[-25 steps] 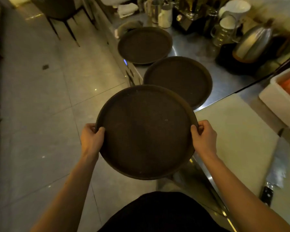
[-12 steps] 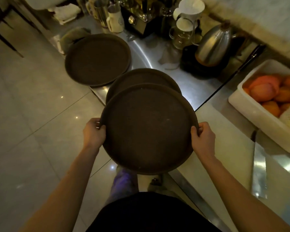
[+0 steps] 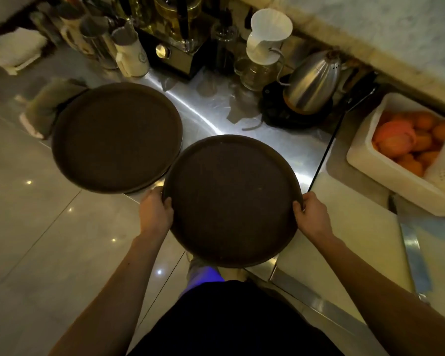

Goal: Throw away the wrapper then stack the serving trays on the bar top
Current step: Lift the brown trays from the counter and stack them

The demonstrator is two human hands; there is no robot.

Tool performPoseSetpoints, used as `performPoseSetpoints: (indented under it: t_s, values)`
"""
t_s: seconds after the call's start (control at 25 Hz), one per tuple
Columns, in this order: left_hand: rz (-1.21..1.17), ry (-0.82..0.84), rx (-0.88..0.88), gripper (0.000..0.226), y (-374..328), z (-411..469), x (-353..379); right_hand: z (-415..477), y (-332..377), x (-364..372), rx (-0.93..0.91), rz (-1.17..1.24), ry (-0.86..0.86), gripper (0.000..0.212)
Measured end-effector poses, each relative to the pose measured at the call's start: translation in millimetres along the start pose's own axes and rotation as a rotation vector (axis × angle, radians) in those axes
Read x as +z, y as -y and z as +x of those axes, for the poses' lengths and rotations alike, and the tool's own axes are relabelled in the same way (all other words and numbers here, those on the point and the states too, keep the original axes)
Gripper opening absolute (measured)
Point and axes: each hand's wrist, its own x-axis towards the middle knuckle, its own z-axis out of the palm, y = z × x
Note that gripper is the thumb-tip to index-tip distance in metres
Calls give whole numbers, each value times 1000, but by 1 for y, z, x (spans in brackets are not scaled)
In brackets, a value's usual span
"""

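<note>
While both arms reach in from the bottom of the frame, the near tray (image 3: pixel 231 199), a round dark serving tray at the centre of the frame, is gripped at its two sides. The left hand (image 3: pixel 156 211) is clamped on its left rim, thumb hooked over the lip, and the right hand (image 3: pixel 312 214) is clamped on the right rim the same way. The tray lies roughly level, its far part over the shiny metal desk (image 3: pixel 280 147) and its near edge out past the desk's front edge, above the floor (image 3: pixel 36 240). Whether another tray lies directly under it cannot be told.

To the left of centre, the far tray (image 3: pixel 116 137) sits on the desk, its left part overhanging the floor; a second rim seems to show under its lower right edge. Its lower right rim lies just beside the near tray and the left hand.

Across the top of the frame stand metal cups (image 3: pixel 98 42), a white pour-over dripper (image 3: pixel 269 34) on a glass server, and a steel kettle (image 3: pixel 312 80) on a dark base. At the right edge a white tub (image 3: pixel 385 173) holds orange fruit (image 3: pixel 406 140). A pale cutting board (image 3: pixel 350 235) lies at the lower right, beside the right hand.
</note>
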Motion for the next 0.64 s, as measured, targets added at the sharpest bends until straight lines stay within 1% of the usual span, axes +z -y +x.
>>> performPoseSetpoints:
  t_s: [0.16,0.32,0.48,0.64]
  values:
    - [-29,68,69,29,2,21,-2,0,12,3,96,-74,47,22]
    - [-62,93,77,32,6,24,-3,-7,16,9,171,-129,98,20]
    - [-57,117,68,33,9,28,-5,-14,21,14,214,-141,69,17]
    - [-85,127,80,34,12,28,-2,-16,24,19,211,-176,38,20]
